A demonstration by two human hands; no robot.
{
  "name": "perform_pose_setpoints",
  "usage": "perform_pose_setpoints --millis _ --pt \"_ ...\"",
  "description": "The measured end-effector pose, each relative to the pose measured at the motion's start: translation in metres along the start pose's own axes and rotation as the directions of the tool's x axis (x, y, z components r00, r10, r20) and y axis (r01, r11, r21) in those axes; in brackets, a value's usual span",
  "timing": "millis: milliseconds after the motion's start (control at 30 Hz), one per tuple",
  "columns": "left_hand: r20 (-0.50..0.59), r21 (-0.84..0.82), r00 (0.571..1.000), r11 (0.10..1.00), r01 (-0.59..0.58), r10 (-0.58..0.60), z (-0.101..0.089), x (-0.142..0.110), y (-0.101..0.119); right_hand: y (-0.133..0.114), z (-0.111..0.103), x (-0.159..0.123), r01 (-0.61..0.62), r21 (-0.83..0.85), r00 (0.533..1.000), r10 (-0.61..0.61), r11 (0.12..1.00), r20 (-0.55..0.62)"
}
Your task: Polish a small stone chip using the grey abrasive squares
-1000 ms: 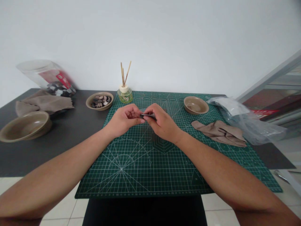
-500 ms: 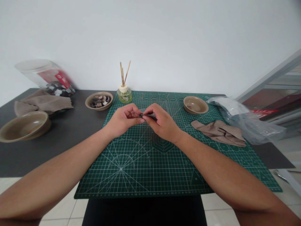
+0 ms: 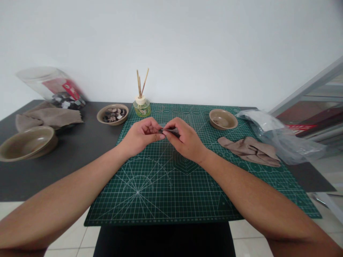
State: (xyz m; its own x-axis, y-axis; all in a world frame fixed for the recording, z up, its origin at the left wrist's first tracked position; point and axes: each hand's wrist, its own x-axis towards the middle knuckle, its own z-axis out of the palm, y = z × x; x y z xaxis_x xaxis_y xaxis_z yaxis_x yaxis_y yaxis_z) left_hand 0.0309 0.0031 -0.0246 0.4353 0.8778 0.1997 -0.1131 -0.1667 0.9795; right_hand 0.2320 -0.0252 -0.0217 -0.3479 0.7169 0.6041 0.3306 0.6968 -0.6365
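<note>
Over the far half of the green cutting mat (image 3: pixel 166 185) my left hand (image 3: pixel 140 137) and my right hand (image 3: pixel 186 141) meet fingertip to fingertip. Both are closed in a pinch on a small flat dark grey piece (image 3: pixel 169 131) held between them, just above the mat. Most of that piece is hidden by my fingers, so I cannot tell what it is.
A bowl of small dark and pale pieces (image 3: pixel 113 114) and a reed diffuser (image 3: pixel 142 105) stand behind my hands. An empty tan bowl (image 3: pixel 223 119), a folded tan cloth (image 3: pixel 250 150) and a clear plastic bag (image 3: pixel 278 137) lie right. A larger bowl (image 3: pixel 26 142), cloth (image 3: pixel 48 117) and plastic jar (image 3: pixel 52 87) lie left.
</note>
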Motion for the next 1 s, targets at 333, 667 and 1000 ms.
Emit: perform_pose_setpoints --millis 333,667,1000 --pt "-0.007 0.017 1.000 1.000 0.009 -0.009 0.0019 0.0007 0.0017 0.0010 -0.0015 0.0007 0.003 0.000 0.999 -0.003 1.000 0.043" --pt "-0.020 -0.013 1.000 1.000 0.008 -0.009 -0.0002 0.0005 -0.0007 0.0023 0.0002 0.0004 0.029 0.004 1.000 -0.029 1.000 0.005" --pt "-0.024 -0.023 1.000 1.000 0.000 -0.001 -0.0024 0.0003 -0.0054 0.0047 0.0000 0.0006 -0.049 -0.007 0.998 0.049 0.999 0.033"
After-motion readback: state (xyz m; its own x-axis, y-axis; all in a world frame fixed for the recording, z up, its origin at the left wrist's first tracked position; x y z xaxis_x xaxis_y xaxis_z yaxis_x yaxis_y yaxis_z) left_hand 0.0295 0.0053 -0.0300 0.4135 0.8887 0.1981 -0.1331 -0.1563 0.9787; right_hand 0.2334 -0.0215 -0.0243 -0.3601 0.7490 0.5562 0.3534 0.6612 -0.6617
